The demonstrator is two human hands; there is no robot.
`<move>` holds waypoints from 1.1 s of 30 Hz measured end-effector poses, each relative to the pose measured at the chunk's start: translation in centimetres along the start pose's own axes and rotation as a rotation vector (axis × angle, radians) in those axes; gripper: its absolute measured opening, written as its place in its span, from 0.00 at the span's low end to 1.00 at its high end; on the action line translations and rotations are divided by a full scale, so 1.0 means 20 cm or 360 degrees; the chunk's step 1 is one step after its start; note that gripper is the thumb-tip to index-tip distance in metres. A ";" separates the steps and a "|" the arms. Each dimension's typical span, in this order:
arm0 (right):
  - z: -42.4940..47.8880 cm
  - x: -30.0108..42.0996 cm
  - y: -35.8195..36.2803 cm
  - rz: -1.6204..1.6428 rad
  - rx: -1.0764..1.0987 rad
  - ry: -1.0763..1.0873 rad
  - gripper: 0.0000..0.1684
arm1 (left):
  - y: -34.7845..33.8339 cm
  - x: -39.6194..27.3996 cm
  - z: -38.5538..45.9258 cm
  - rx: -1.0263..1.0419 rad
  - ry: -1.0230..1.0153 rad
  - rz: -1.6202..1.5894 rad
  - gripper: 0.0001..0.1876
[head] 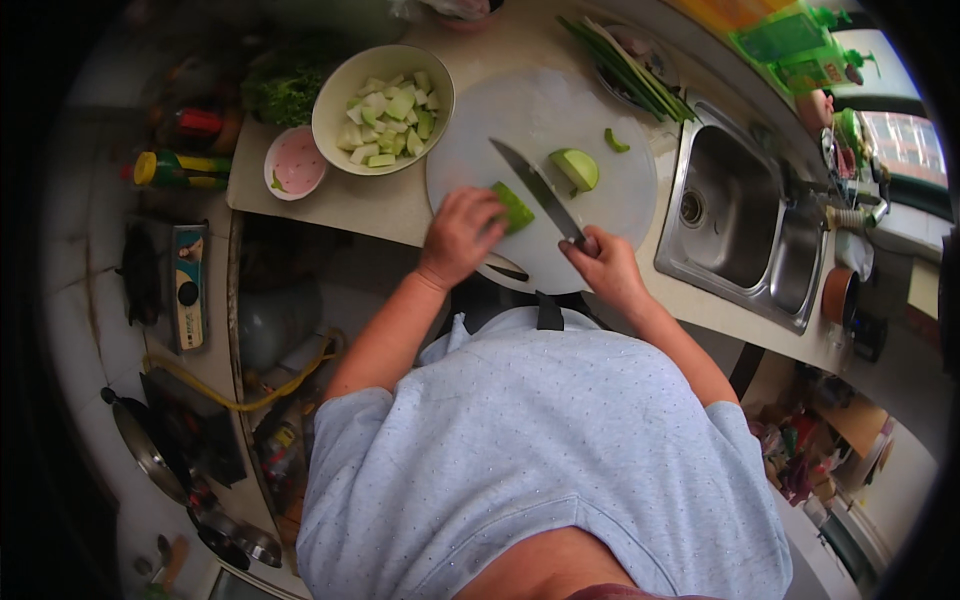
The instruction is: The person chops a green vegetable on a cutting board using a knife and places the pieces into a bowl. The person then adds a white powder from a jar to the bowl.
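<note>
My right hand (609,264) grips the handle of a kitchen knife (541,191), its blade pointing up and left over a round translucent cutting board (487,112). Blurred, my left hand (463,234) touches the left end of a green-skinned gourd piece (513,208) on the board; whether its fingers grip the piece is unclear. Right of the blade lies a pale green gourd wedge (576,169), and farther right a small curved green scrap (616,140). A cream bowl (327,139) with cut gourd chunks (390,116) stands at the board's upper left.
A small pink-lined bowl (296,162) and leafy greens (289,94) are at the left. Scallions (637,71) lie across a plate (664,64) behind the board. A stainless steel sink (739,202) is set into the counter at the right.
</note>
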State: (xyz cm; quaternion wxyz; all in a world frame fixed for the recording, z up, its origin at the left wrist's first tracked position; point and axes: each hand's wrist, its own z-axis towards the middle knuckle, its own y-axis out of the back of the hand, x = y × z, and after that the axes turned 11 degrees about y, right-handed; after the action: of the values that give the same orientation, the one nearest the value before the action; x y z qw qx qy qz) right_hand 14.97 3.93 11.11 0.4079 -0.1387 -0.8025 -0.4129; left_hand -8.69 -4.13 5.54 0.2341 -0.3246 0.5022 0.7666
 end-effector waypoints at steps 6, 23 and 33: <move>-0.10 0.05 -0.02 -0.0186 0.0135 -0.0182 0.19 | -0.15 0.01 -0.10 0.0090 -0.0072 0.0110 0.18; 0.12 -0.04 -0.09 -0.0509 0.0495 -0.0251 0.20 | -0.20 0.06 -0.08 0.0112 0.0029 0.0086 0.16; 0.17 -0.04 -0.20 -0.0729 0.0118 0.0194 0.13 | -0.18 0.06 -0.11 0.0155 0.0122 0.0069 0.14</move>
State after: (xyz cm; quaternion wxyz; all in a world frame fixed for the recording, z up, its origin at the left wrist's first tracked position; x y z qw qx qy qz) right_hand 11.34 4.25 7.18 0.3562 0.0871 -0.8014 -0.4725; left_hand -6.34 -4.77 1.83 0.2136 -0.3309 0.5543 0.7332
